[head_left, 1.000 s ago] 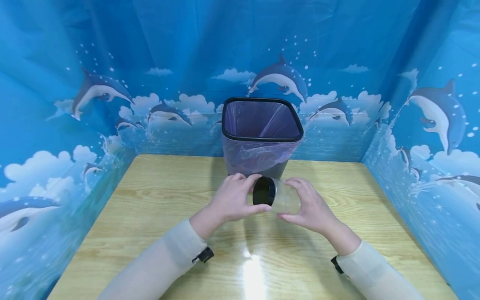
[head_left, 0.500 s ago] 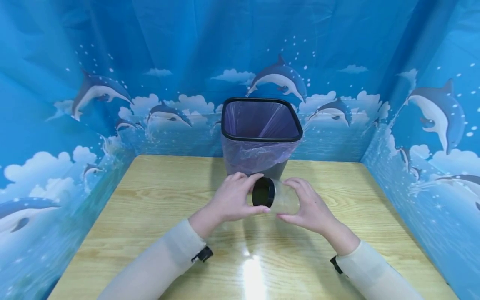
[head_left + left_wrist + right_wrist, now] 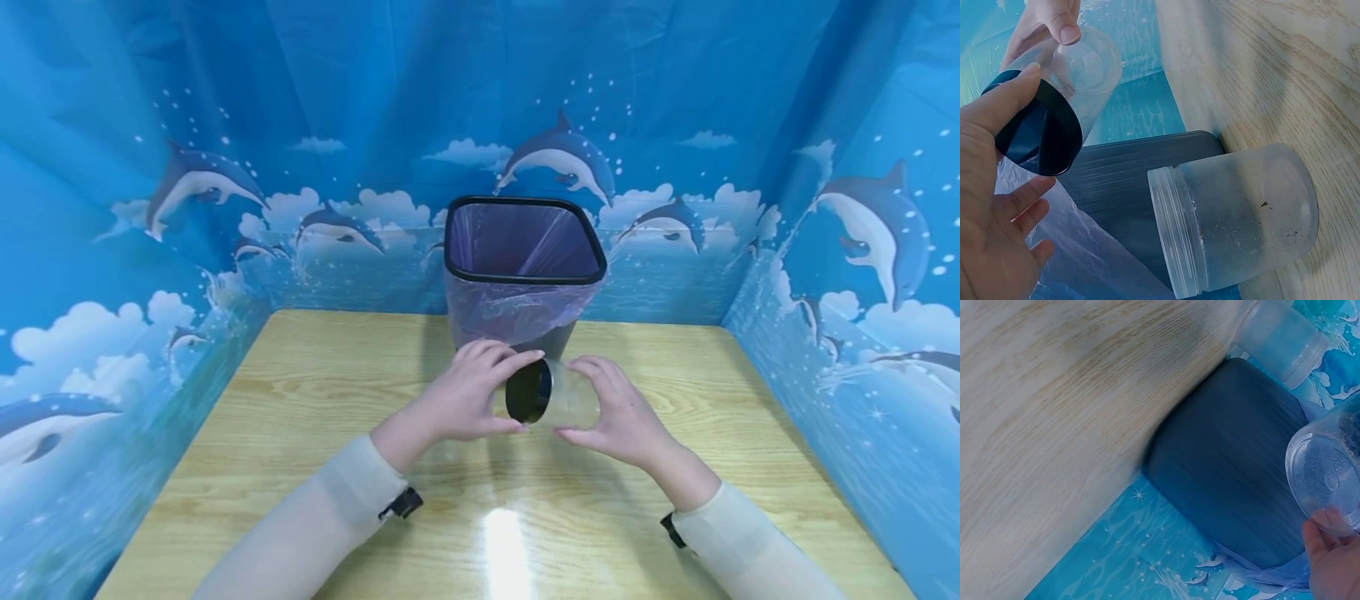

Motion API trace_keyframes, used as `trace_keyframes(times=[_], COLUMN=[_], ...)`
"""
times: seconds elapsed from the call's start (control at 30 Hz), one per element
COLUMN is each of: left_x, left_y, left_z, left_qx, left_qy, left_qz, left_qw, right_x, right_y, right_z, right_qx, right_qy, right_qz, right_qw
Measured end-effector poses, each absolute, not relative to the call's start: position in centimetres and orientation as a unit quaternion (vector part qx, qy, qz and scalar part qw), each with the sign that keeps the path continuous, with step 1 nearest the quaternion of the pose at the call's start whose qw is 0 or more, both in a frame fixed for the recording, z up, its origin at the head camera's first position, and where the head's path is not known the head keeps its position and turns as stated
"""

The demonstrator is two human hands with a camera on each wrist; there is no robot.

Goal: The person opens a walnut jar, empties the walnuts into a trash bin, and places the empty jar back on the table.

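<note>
A clear plastic jar (image 3: 573,400) with a black lid (image 3: 527,393) lies sideways in the air in front of the bin, lid end to the left. My right hand (image 3: 630,421) grips the jar body near its base, thumb below and fingers above. Around the lid curves my left hand (image 3: 465,404); in the left wrist view its thumb lies across the lid's rim, while the other fingers are spread near the opposite edge. A second, lidless frosted jar (image 3: 1241,219) stands on the table beside the bin. In the head view it is hidden.
A dark bin with a black rim (image 3: 517,279) and a purple liner bag (image 3: 517,304) stands at the table's back. Blue dolphin-print curtains (image 3: 360,100) close off the back and both sides of the wooden table (image 3: 322,375).
The left hand's fingers have shifted round the lid, with the index finger farther over the top and the thumb pulled left. The right hand and the jar stay nearly still.
</note>
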State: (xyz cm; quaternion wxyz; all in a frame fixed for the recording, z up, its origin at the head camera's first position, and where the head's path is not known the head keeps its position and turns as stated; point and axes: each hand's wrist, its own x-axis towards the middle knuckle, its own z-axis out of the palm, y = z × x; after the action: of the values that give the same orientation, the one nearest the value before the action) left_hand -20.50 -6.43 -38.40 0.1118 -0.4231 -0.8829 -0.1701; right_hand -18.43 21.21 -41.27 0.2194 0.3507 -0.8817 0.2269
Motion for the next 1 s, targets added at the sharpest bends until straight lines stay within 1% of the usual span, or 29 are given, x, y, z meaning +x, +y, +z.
trace_keyframes(times=[0.23, 0.53, 0.67, 0.8, 1.0], left_x=[-20.3, -19.8, -19.8, -19.8, -19.7], left_y=[-6.3, -5.6, -5.3, -5.1, -5.0], left_z=[-38.4, -38.5, -38.7, -38.8, -38.9], left_qx=[-0.412, -0.314, -0.287, -0.278, -0.289], left_qy=[-0.889, -0.932, -0.938, -0.940, -0.935], left_qz=[-0.164, -0.150, -0.163, -0.169, -0.176], left_qw=[0.110, 0.101, 0.103, 0.107, 0.111], right_x=[-18.4, -18.4, -18.5, -18.5, -18.4], right_y=[21.3, 21.3, 21.2, 21.1, 21.0], right_z=[-41.3, -41.3, -41.4, -41.4, -41.2], right_qx=[0.351, 0.343, 0.345, 0.346, 0.346], right_qy=[-0.880, -0.884, -0.882, -0.881, -0.883], right_qz=[0.231, 0.231, 0.234, 0.236, 0.233], right_qw=[0.223, 0.219, 0.220, 0.220, 0.214])
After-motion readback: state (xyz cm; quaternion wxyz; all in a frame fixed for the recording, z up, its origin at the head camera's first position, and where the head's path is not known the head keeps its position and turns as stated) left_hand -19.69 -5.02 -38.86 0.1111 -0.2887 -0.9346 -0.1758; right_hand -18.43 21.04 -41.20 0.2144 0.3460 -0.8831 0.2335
